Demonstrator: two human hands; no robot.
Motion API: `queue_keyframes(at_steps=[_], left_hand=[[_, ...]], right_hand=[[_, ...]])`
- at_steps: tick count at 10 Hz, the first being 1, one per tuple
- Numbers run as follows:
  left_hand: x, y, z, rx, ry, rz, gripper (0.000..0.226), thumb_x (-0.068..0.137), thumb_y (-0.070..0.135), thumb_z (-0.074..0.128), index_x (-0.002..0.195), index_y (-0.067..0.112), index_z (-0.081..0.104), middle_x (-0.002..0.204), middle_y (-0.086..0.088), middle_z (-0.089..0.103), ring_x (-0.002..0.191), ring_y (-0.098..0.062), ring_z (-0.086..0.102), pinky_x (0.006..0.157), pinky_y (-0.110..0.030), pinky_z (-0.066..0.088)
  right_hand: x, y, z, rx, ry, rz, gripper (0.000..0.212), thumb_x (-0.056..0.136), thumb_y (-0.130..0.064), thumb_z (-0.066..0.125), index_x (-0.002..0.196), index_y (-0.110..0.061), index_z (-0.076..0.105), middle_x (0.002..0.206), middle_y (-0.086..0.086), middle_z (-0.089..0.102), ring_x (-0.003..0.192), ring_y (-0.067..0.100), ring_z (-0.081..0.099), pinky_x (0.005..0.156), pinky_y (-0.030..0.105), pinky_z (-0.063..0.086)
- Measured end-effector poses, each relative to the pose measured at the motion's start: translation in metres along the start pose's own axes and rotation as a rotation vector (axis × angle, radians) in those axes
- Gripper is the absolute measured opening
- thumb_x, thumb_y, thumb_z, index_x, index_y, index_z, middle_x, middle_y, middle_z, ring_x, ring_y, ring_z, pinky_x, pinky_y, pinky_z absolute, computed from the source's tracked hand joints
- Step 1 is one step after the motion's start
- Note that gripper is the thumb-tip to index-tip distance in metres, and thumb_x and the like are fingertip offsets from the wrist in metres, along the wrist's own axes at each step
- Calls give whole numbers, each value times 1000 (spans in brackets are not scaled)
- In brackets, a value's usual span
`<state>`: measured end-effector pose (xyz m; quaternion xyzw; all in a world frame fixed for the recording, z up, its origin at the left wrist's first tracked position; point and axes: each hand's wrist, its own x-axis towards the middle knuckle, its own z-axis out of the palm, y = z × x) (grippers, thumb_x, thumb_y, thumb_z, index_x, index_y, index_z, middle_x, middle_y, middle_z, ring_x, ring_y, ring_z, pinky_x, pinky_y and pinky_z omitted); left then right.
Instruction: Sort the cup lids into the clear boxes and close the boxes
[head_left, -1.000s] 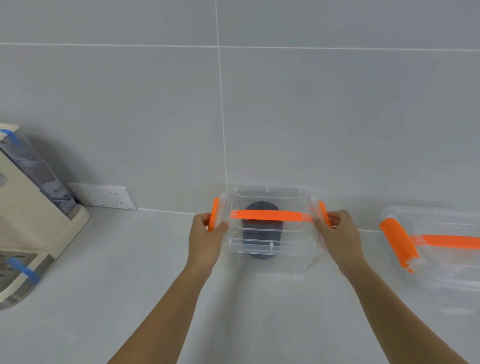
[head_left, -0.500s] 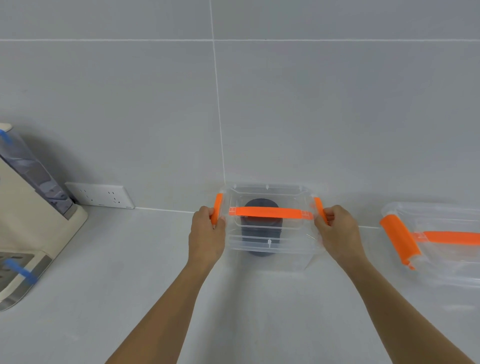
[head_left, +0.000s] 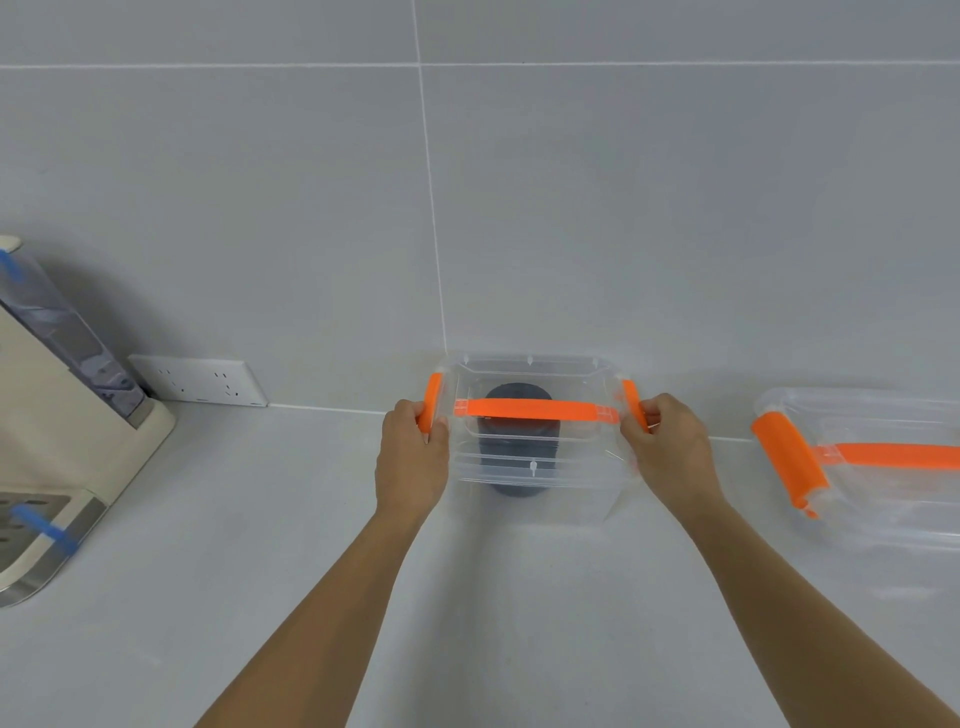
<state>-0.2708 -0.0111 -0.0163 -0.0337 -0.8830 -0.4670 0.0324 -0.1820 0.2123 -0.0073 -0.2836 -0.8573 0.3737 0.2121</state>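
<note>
The left hand (head_left: 413, 462) and right hand (head_left: 670, 452) each pinch one of the orange clips (head_left: 432, 402) on the box (head_left: 530, 364). Press both in together, keeping the box flat on the bench (head_left: 311, 519).

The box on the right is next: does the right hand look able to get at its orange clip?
Probably yes: only counter lies between the right hand and that orange clip, though the hand pinches the middle box's clip.
</note>
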Motion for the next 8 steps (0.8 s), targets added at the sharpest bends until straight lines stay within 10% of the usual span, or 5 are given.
queue_keyframes(at_steps=[4,8], left_hand=[[-6,17,-27,407,-99,104,53,91,51,39,124,10,48,118,-10,55,101,-27,57,78,-35,44],[-54,107,-88,356,8,390,54,90,48,41,134,16,44,135,-4,50,121,-24,47,91,-37,41]], right_hand=[[-12,-10,-27,-221,-198,-15,52,90,-47,48,124,-8,50,116,13,59,106,30,55,85,39,43],[-77,-56,-166,-188,-334,-67,39,85,-42,59,119,-24,52,98,-9,59,86,20,62,74,33,48]])
